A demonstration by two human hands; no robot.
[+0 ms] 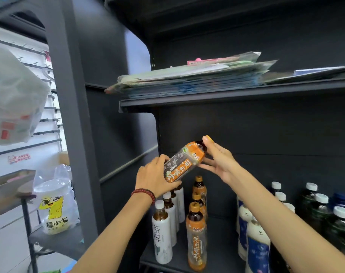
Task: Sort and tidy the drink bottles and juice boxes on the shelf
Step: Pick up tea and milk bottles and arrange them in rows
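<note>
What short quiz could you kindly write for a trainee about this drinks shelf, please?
1. True or false: the orange-labelled bottle being held stands upright on the shelf.
2. Which row stands immediately left of the orange-capped row? A white-labelled bottles; B blue-labelled bottles; C dark bottles.
3. Which hand holds the held bottle's cap end?
Key: 1 false, it is tilted in the air; 2 A; 3 the right hand, while the left hand grips its lower part.
</note>
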